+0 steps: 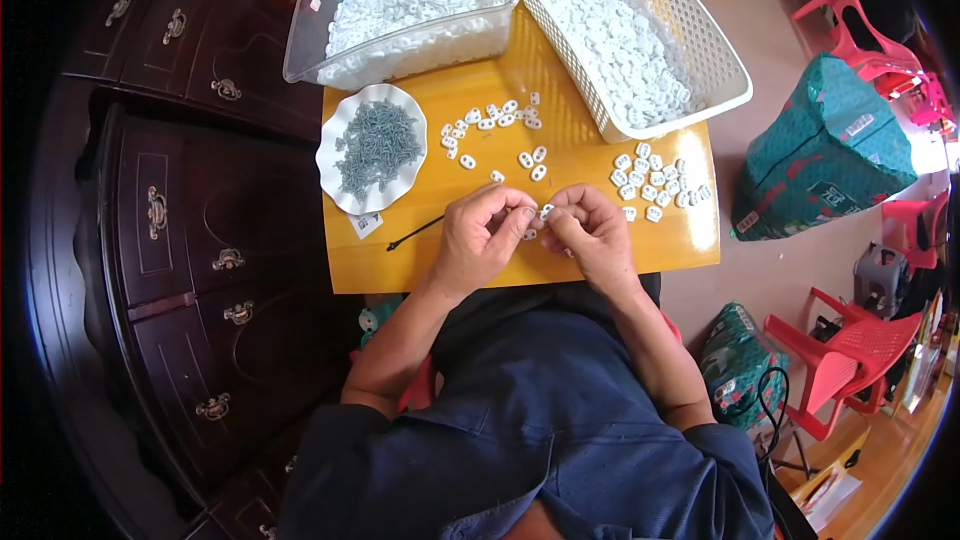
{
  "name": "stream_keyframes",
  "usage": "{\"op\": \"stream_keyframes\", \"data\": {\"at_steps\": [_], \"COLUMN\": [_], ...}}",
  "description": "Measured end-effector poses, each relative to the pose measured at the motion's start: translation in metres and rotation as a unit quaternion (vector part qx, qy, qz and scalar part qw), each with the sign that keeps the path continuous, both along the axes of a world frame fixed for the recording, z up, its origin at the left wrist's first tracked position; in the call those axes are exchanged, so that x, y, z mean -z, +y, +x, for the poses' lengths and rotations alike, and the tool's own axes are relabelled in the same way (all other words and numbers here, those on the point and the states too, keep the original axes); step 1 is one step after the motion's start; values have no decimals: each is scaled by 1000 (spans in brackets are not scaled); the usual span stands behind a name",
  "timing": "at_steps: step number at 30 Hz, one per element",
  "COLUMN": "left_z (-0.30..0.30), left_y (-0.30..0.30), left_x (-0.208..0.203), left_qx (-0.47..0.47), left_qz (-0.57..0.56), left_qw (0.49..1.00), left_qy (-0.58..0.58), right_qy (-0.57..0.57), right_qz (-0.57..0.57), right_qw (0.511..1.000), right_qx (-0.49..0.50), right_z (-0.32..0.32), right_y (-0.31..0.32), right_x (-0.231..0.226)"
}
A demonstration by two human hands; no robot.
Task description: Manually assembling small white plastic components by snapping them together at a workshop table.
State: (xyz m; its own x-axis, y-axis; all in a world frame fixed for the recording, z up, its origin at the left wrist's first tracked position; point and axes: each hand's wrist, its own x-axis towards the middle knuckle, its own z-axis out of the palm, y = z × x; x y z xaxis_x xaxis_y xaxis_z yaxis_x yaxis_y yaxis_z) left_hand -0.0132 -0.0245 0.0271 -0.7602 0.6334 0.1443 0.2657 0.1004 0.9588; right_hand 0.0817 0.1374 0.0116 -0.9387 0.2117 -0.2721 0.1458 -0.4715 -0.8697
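Left hand (pixel 485 240) and right hand (pixel 597 245): both pinched closed on one small white piece (pixel 546 211), over the yellow worktop (pixel 570 162). At left: scalloped dish (pixel 332 162), grey pieces (pixel 380 148). Far edge: clear bin (pixel 306 48), perforated basket (pixel 692 15).

We see a yellow table (pixel 375 265) with a smooth, glossy wood-look top that throws back light at its right. The small white pieces (pixel 655 175) on it look like hard, smooth plastic. At far left we find a clear, shiny plastic tub (pixel 298 58); at far right, a perforated plastic basket (pixel 700 25). The plate (pixel 331 165) is smooth and white; its grey pins (pixel 378 145) may be metal, though they are too small for us to tell. Left, we note polished dark wood drawers (pixel 100 165) with metal handles (pixel 157 212); near us, a matt cloth shirt (pixel 620 410).
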Motion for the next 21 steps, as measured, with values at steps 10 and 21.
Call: {"op": "stream_keyframes", "data": {"at_steps": [10, 21], "left_z": [1, 1], "left_y": [1, 2], "left_x": [-1, -2], "left_qx": [2, 10], "left_qz": [-3, -8], "left_qw": [1000, 1000], "left_qy": [-9, -12], "right_qy": [-5, -3], "right_qz": [4, 3], "right_qw": [1000, 1000], "right_qx": [-1, 4], "right_z": [1, 3], "right_y": [0, 0], "right_x": [3, 5]}}
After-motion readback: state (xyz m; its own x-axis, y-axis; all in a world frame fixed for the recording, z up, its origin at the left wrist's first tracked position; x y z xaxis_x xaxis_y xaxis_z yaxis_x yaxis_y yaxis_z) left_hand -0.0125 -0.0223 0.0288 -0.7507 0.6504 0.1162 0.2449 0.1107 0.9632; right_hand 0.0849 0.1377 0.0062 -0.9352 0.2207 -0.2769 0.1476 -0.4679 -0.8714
